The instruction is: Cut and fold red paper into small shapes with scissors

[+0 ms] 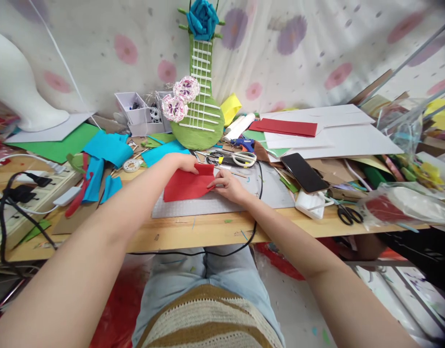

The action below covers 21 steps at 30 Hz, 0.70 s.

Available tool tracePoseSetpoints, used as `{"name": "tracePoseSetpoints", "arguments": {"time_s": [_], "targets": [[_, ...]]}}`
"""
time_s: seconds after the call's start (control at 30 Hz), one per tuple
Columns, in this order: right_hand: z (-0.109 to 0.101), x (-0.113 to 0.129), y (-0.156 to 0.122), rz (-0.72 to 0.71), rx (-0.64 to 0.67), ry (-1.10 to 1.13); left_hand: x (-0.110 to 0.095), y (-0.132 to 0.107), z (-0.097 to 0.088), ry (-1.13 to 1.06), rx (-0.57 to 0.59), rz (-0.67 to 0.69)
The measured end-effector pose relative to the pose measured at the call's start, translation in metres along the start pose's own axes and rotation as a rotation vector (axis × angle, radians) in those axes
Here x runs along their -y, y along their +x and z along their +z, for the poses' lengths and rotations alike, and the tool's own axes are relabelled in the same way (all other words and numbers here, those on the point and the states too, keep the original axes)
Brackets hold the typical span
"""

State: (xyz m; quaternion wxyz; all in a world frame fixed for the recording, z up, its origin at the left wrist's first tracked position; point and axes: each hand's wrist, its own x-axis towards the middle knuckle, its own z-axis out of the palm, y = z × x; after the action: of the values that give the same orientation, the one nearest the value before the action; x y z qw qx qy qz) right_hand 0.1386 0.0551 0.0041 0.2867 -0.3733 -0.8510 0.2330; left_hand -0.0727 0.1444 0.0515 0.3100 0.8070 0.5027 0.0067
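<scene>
A red sheet of felt or paper [186, 186] lies on a grey cutting mat [244, 195] at the middle of the wooden table. My left hand [186, 163] rests on its far edge, fingers curled over the top of the sheet. My right hand [228, 186] pinches the sheet's right corner between thumb and fingers. Both hands press the sheet against the mat.
A green guitar-shaped craft [202, 113] with a blue rose stands behind. Scissors [244, 158], a blue glue gun [244, 143], a black phone [304, 172], black scissors [348, 212], blue felt scraps [106, 150], white sheets [334, 137] and a power strip [22, 193] crowd the table. A black cable [259, 203] hangs over the front edge.
</scene>
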Motion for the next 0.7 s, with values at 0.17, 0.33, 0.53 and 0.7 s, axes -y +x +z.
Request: {"name": "tracePoseSetpoints", "arguments": {"time_s": [0.17,0.33,0.53,0.7], "targets": [[0.000,-0.006,0.001,-0.157,-0.032,-0.024,-0.001,0.003,-0.001,0.034,0.011,-0.014],[0.005,-0.009,0.000,-0.138,0.021,0.096,0.003,0.012,-0.002,0.075,0.028,-0.049],[0.003,-0.009,0.000,-0.037,-0.068,0.249,-0.004,-0.001,-0.013,0.074,0.024,-0.046],[0.004,-0.004,0.021,0.306,-0.241,0.803,-0.027,-0.021,-0.027,0.060,0.100,-0.052]]}}
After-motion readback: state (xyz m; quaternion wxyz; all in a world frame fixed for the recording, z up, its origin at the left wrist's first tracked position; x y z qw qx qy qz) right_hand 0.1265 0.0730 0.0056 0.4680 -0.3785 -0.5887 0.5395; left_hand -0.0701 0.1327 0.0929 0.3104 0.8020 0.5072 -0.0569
